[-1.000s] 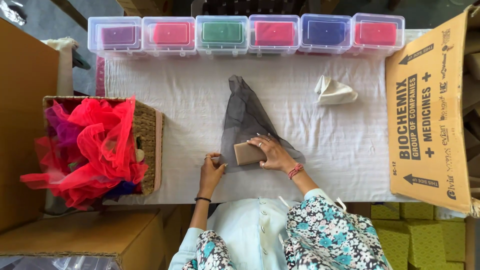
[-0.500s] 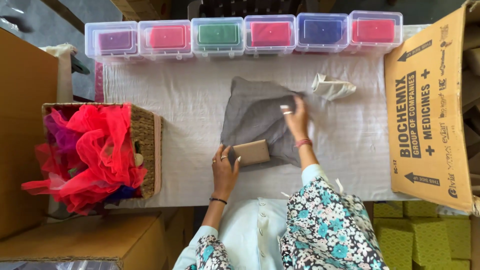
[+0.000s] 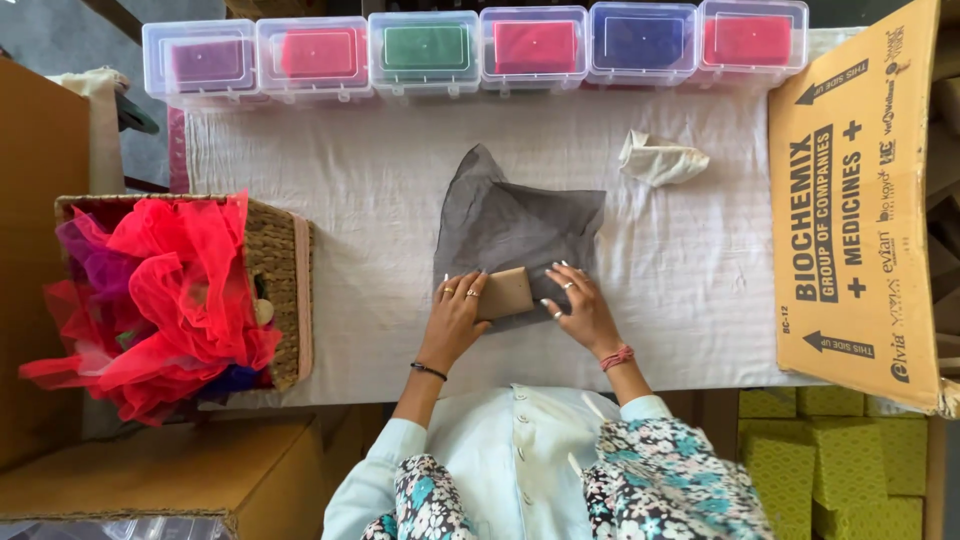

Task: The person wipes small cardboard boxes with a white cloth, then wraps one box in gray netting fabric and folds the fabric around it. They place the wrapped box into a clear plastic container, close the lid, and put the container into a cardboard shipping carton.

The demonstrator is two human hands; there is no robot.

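Note:
A grey net cloth (image 3: 515, 220) lies spread on the white table cover (image 3: 350, 200). On its near edge sits a small tan block (image 3: 505, 292). My left hand (image 3: 455, 315) rests against the block's left end, fingers on it. My right hand (image 3: 580, 305) lies flat on the cloth just right of the block, fingers spread and pressing the cloth.
Several clear lidded boxes (image 3: 425, 50) with coloured contents line the far edge. A wicker basket (image 3: 275, 290) of red and purple net stands at left. A crumpled white cloth (image 3: 660, 160) lies at back right, and a cardboard box flap (image 3: 855, 200) at right.
My right hand has come back from the cloth's far right edge to beside the block. The cloth now lies wider, folded over on the right. My left hand stayed at the block.

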